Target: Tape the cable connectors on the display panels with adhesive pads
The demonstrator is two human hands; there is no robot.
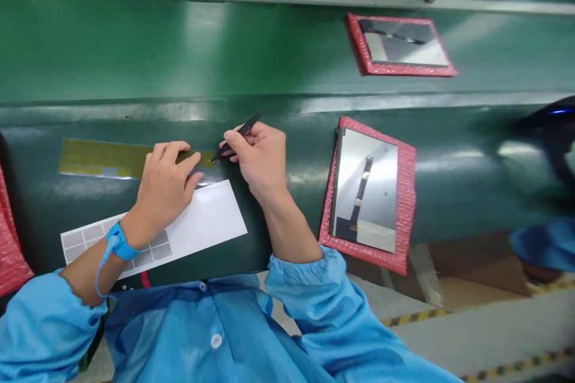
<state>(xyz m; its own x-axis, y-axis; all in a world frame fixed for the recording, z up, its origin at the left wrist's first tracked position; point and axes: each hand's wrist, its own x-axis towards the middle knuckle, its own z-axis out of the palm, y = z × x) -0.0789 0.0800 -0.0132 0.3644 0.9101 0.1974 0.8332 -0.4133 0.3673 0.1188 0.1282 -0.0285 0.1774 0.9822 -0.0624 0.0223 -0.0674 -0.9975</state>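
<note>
My right hand (263, 158) grips black tweezers (242, 133), their tip down at the right end of a strip of yellow film pieces on a clear backing (105, 157). Across that strip lies my left hand (166, 182), palm down with its fingers spread, pressing near the strip's right part. A blue wrist strap (120, 242) circles my left wrist. Under the left hand and forearm is a white sheet (211, 209) with grey rectangular stickers on its left part. Part of the strip is hidden beneath the left fingers.
To the right, a display panel (381, 191) with a flex cable lies on pink bubble wrap (406, 191). Another panel (404, 42) on pink wrap lies farther back. Pink wrap (11, 239) also sits at the left edge. A cardboard box (476, 269) stands below the table's right side.
</note>
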